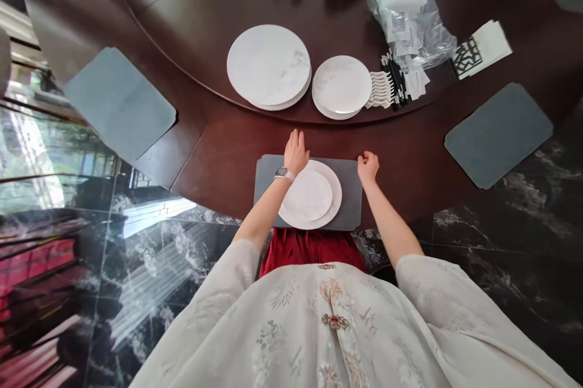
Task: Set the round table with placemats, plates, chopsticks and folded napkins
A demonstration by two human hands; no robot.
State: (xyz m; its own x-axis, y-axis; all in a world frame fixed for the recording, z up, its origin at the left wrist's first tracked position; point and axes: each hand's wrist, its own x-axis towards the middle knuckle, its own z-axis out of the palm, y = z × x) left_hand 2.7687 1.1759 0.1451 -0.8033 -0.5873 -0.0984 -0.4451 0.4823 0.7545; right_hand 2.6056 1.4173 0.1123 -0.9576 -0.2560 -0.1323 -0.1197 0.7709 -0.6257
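On a grey placemat (351,194) at the table's near edge lies a large white plate (336,184), with a smaller white plate (310,195) on top of it, set a little toward the left. My left hand (297,150), a watch at its wrist, hovers over the far edge of the placemat and the large plate; its fingers are stretched forward and hold nothing. By the placemat's far right corner is my right hand (368,166), its fingers curled in with nothing visible in them. Whether it touches the mat I cannot tell.
Beyond the mat, the raised round tabletop carries a stack of large plates (268,65), a stack of small plates (342,84), wavy white rests (381,89), black chopsticks (397,81), a clear plastic bag (412,23) of packets and a patterned white packet (483,50). Other placemats (121,102) lie around.
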